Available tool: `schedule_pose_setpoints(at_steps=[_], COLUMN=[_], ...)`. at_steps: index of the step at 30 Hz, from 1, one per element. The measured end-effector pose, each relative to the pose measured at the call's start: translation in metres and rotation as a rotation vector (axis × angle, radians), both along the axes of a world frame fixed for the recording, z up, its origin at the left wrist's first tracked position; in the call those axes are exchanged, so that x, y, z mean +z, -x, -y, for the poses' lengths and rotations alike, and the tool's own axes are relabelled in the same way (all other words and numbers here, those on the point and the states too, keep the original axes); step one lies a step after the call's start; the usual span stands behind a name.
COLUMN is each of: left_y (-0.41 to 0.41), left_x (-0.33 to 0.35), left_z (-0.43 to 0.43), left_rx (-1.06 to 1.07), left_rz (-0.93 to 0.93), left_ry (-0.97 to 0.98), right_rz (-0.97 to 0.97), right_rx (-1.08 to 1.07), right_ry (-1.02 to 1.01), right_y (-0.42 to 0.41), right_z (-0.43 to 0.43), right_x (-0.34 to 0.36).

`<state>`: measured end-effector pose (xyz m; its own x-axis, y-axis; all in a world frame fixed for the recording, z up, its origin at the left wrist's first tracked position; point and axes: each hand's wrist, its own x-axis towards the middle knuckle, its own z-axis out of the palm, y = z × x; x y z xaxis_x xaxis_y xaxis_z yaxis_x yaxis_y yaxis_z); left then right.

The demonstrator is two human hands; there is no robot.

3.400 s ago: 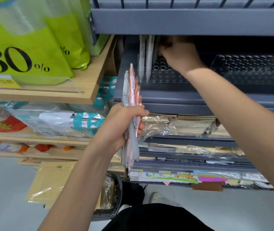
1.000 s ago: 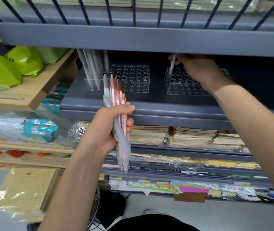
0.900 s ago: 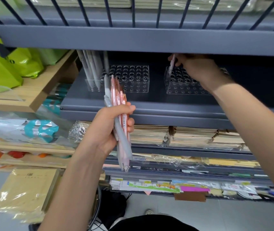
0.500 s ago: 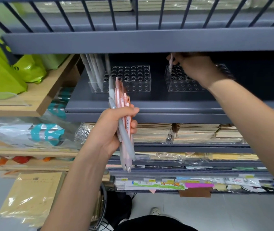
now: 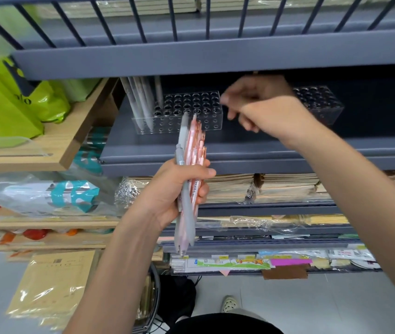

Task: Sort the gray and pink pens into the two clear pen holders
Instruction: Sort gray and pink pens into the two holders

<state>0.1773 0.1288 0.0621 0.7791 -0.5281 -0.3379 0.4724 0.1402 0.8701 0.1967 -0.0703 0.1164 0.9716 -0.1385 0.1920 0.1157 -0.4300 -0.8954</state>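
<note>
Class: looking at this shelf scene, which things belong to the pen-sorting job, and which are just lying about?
Job: pen bundle in left hand; right hand; left holder with gray pens; right holder.

Lying about: green bags; notebooks; envelopes.

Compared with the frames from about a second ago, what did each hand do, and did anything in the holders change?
The right hand let go of the pink pen it held at the right holder and has drawn back toward the bundle, now empty; that pen is hidden behind it. The left hand still grips the bundle of pens. The gray pens stay in the left holder.
</note>
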Motion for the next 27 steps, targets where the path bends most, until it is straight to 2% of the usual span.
schedule_pose_setpoints(at_steps=[3, 11, 19, 23, 27], left_y=[0.0, -0.007, -0.009, -0.007, -0.01], left_x=[0.0, 0.0, -0.002, -0.002, 0.002], left_z=[0.005, 0.01, 0.018, 0.02, 0.016], left_rx=[0.005, 0.3, 0.38, 0.411, 0.531], left_rz=[0.002, 0.019, 0.017, 0.03, -0.008], left_ry=[0.003, 0.089, 0.104, 0.12, 0.174], right_rz=[-0.132, -0.294, -0.177, -0.151, -0.141], right_rx=[0.162, 0.267, 0.068, 0.055, 0.062], right_ry=[0.024, -0.159, -0.213, -0.165, -0.207], right_y=[0.013, 0.093, 0.118, 0.124, 0.134], right_z=[-0.009, -0.04, -0.067, -0.065, -0.062], right_x=[0.0, -0.033, -0.06, -0.059, -0.062])
